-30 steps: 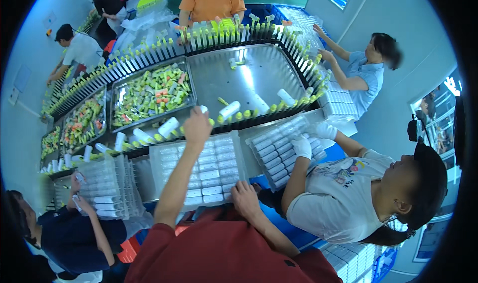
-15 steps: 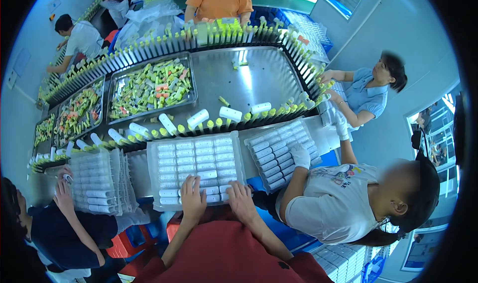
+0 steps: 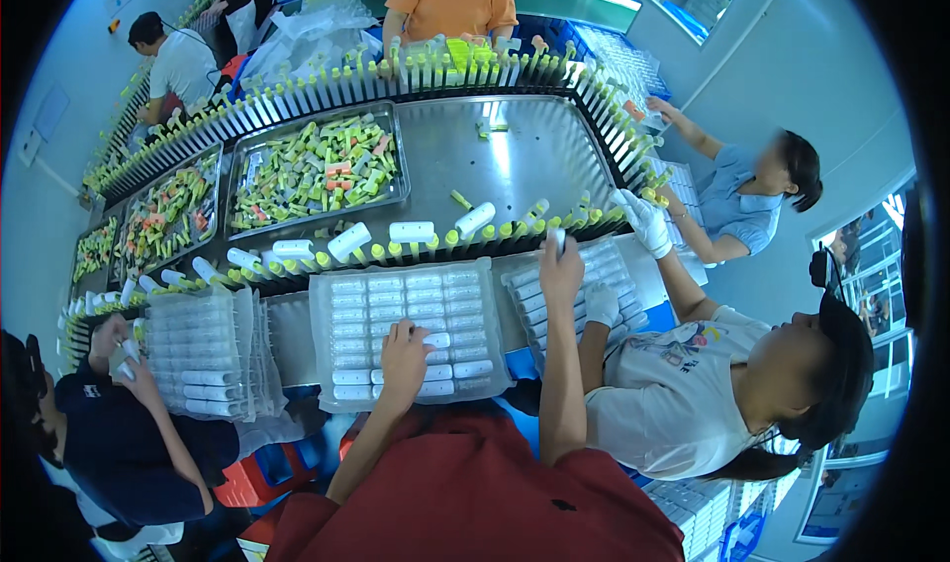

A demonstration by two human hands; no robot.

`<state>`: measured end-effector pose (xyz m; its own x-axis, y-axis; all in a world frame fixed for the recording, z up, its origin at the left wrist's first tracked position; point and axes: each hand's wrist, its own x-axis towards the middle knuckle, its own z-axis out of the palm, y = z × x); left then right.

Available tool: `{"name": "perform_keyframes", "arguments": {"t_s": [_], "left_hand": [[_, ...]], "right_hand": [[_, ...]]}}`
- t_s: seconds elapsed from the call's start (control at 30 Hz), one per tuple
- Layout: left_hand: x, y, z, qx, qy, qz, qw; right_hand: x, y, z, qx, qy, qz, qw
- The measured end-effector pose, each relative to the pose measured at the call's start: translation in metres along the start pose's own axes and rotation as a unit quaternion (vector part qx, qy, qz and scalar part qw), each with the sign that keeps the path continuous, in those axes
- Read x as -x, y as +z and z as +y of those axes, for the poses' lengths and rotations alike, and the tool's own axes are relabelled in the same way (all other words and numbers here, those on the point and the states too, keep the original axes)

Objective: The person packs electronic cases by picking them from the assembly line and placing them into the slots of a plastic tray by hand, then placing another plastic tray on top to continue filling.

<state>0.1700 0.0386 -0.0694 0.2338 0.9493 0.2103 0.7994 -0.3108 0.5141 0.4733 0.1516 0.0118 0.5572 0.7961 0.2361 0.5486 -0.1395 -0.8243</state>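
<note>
A clear plastic tray [image 3: 325, 349] in front of me has rows of molded pockets, with several white rounded casings [image 3: 472, 369] lying in its nearer rows. My left hand [image 3: 403, 362] is over the middle of this tray, fingers curled at the left end of one white casing [image 3: 436, 340]. Raised to the right, my right hand [image 3: 561, 270] is closed around a small white casing [image 3: 559, 237], whose end shows above the fingers. It is in front of a rack of upright yellow-tipped sticks [image 3: 450, 239], some with white casings on top.
Beyond the rack, metal trays [image 3: 404, 156] hold many yellow-green and orange pieces. At right, a co-worker's gloved hand [image 3: 601, 305] rests on another filled tray [image 3: 534, 310]. At left, another person handles white pieces beside stacked clear trays [image 3: 198, 354]. More people stand around the table.
My right hand has risen from the tray towards the rack and now holds a white casing. My left hand has shifted slightly right. The right co-worker's far gloved hand has moved up and left.
</note>
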Motion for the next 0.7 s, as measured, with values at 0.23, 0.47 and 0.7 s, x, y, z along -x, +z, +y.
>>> {"name": "perform_keyframes", "arguments": {"t_s": [0.23,0.47,0.7], "left_hand": [[0.019,-0.029,0.002,0.174,-0.146,0.016,0.974],[-0.026,-0.09,0.04,0.309,-0.137,0.014,0.941],[-0.147,-0.092,0.084,0.183,0.035,0.028,0.982]], "right_hand": [[-0.026,0.084,-0.052,0.316,-0.164,-0.077,0.931],[0.009,0.12,-0.068,0.31,-0.172,-0.111,0.928],[0.132,0.061,-0.019,0.27,-0.227,-0.311,0.882]]}}
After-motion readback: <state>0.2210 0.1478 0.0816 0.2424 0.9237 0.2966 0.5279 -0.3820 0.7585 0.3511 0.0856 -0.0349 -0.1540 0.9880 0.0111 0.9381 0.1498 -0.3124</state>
